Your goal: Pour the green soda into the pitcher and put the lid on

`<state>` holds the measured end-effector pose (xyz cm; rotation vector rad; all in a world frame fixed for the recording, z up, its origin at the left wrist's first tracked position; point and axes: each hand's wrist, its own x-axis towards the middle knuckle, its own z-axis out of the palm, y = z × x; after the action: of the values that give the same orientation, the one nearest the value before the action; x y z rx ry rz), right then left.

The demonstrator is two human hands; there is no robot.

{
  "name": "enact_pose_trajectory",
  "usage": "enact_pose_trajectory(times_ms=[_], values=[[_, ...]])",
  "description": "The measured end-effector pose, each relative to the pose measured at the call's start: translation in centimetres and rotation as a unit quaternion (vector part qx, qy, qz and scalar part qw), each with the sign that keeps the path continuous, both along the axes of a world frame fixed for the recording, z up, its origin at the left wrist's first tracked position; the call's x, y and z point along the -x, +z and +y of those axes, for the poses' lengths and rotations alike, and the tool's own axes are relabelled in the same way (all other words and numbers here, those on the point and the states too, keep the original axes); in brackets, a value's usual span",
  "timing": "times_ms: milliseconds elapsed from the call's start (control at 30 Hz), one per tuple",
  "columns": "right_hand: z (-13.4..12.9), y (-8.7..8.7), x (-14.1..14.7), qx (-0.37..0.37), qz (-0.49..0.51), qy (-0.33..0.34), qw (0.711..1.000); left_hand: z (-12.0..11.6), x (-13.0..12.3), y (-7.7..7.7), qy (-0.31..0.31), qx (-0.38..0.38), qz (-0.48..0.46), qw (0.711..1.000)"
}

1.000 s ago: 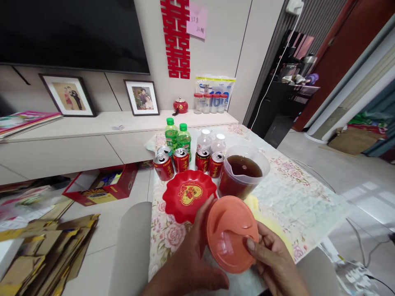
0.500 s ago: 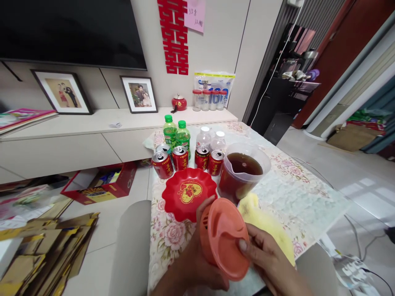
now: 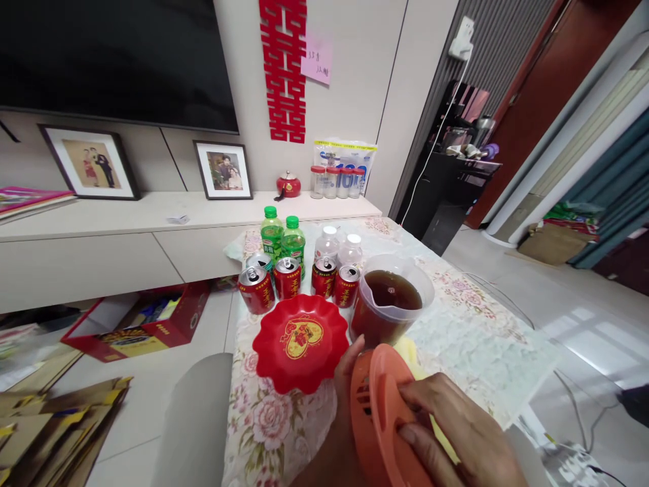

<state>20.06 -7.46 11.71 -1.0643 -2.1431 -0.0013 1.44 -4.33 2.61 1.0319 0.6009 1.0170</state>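
Floral bench below; I've got the orange container, left grip around it, right grip pinching its lid, all nearside of the jug. Lid's turned more edge-on than a second ago, so side slots show.

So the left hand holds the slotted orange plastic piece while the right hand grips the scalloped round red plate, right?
No: in the head view, the right hand grips the round orange plastic lid, not the red plate. The left hand does hold the slotted orange piece.
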Motion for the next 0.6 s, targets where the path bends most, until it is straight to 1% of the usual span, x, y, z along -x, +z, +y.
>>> enact_pose_trajectory(times_ms=[67, 167, 233, 267, 300, 367, 467, 533, 600], values=[[0.1, 1.6, -0.8, -0.026, -0.033, -0.025, 0.999, 0.6, -1.0, -0.1, 0.025, -0.014, -0.006, 1.0], [1.1, 4.1, -2.3, -0.063, -0.083, -0.093, 0.99, 0.9, -2.8, -0.9, 0.09, -0.064, -0.01, 0.994], [2.8, 5.5, -3.1, -0.083, -0.101, -0.14, 0.981, 0.7, -4.1, -2.0, 0.159, -0.117, -0.003, 0.98], [4.0, 6.1, -3.3, -0.086, -0.109, -0.153, 0.978, 0.6, -4.6, -2.7, 0.181, -0.132, 0.006, 0.975], [5.2, 6.6, -3.5, -0.084, -0.115, -0.158, 0.977, 0.5, -5.1, -3.4, 0.216, -0.156, 0.03, 0.963], [7.7, 7.3, -3.4, -0.053, -0.126, -0.173, 0.975, 0.4, -5.8, -5.2, 0.239, -0.194, 0.094, 0.947], [10.8, 8.1, -2.7, 0.029, -0.176, -0.193, 0.965, 0.5, -6.5, -7.8, 0.245, -0.213, 0.151, 0.934], [12.1, 8.5, -2.1, 0.076, -0.212, -0.21, 0.952, 0.5, -6.9, -9.4, 0.236, -0.223, 0.17, 0.93], [12.9, 8.8, -1.6, 0.105, -0.237, -0.223, 0.94, 0.4, -7.3, -10.6, 0.222, -0.224, 0.195, 0.929]])
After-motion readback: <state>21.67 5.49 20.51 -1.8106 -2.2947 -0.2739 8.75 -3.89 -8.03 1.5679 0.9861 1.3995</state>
